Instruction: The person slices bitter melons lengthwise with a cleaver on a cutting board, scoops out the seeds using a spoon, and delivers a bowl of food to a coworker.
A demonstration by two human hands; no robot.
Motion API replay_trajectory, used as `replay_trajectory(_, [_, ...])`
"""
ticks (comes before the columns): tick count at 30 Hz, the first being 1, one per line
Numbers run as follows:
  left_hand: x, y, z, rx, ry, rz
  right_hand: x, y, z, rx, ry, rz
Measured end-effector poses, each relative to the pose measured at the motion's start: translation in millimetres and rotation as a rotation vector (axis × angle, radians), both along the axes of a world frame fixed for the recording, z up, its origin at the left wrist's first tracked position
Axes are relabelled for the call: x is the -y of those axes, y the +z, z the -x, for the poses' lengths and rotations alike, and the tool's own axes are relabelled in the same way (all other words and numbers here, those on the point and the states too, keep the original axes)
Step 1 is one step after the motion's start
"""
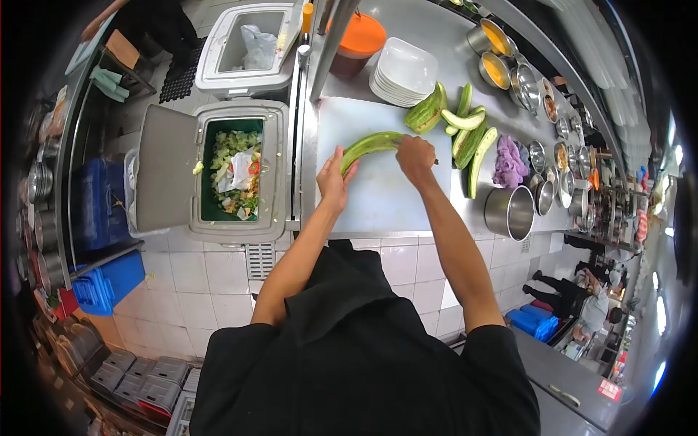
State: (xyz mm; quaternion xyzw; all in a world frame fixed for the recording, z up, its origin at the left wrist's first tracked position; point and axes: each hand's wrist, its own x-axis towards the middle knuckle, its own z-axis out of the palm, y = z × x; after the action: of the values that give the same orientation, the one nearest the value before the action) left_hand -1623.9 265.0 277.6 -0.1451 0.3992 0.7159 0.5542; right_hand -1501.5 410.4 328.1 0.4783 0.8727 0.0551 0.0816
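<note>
A long, curved green gourd half is held over the white cutting board. My left hand is closed round its left end. At the other end, my right hand is closed on a small tool whose kind I cannot make out; a dark tip sticks out past the fist. Just behind the right hand lies a thick green gourd piece at the board's edge. More long green gourds, several cut open to show pale flesh, lie to the right, among them a pale-faced half.
A stack of white dishes and an orange-lidded tub stand at the back. To the right are a purple cloth, a steel pot and several metal bowls. At left stands an open bin with vegetable scraps. Other people are farther off.
</note>
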Motion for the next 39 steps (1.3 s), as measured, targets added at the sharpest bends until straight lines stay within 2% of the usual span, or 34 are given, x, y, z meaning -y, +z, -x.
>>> replay_trajectory(2, [-0.7, -3.7, -9.7, -0.098, 0.061, 0.045, 13.5, -8.2, 10.8, 0.004, -0.042, 0.046])
replay_trajectory(5, [-1.8, -3.5, -13.6, -0.101, 0.113, 0.048, 29.2, -11.0, 20.3, -0.061, 0.011, 0.051])
replay_trajectory(8, [-2.6, -7.8, -14.3, -0.105, 0.093, 0.061, 18.8, -1.8, 6.8, -0.096, -0.045, 0.069])
replay_trajectory(11, [-7.6, -9.3, -23.2, -0.116, 0.166, 0.062, 38.1, -16.4, 19.0, -0.161, -0.099, 0.066])
replay_trajectory(13, [-7.2, -9.3, -22.5, -0.114, 0.154, 0.047, 54.7, -10.5, 36.5, -0.126, -0.054, 0.125])
replay_trajectory(19, [-3.4, -13.8, -22.5, -0.067, 0.095, 0.06, 39.8, -8.9, 18.7, -0.205, -0.102, 0.068])
replay_trajectory(22, [-6.8, -19.3, -18.5, -0.026, 0.105, 0.014, 74.1, 1.3, 50.3, -0.116, 0.095, 0.078])
replay_trajectory(27, [-4.4, -17.9, -13.7, 0.115, 0.031, -0.012, 62.4, 9.1, 35.8, -0.186, 0.065, 0.04])
replay_trajectory(29, [-13.5, -21.7, -14.2, 0.129, 0.108, 0.007, 81.7, 12.3, 45.9, -0.206, 0.067, 0.122])
replay_trajectory(30, [-13.8, -26.8, -13.0, 0.13, 0.105, 0.012, 88.0, 1.4, 48.0, -0.127, 0.177, 0.093])
replay_trajectory(33, [-18.6, -32.2, -5.7, 0.178, 0.049, -0.042, 91.6, 11.3, 34.3, -0.172, 0.276, 0.179])
replay_trajectory(35, [-15.9, -29.4, -5.3, 0.217, 0.003, 0.029, 73.8, 8.0, 32.7, -0.136, 0.244, 0.166])
replay_trajectory(37, [-15.3, -24.3, -8.5, 0.251, 0.051, 0.006, 60.2, -1.8, 36.7, -0.146, 0.204, 0.06])
replay_trajectory(39, [-22.0, -40.4, -8.7, 0.258, 0.117, -0.021, 75.7, -2.3, 42.8, -0.185, 0.291, 0.073])
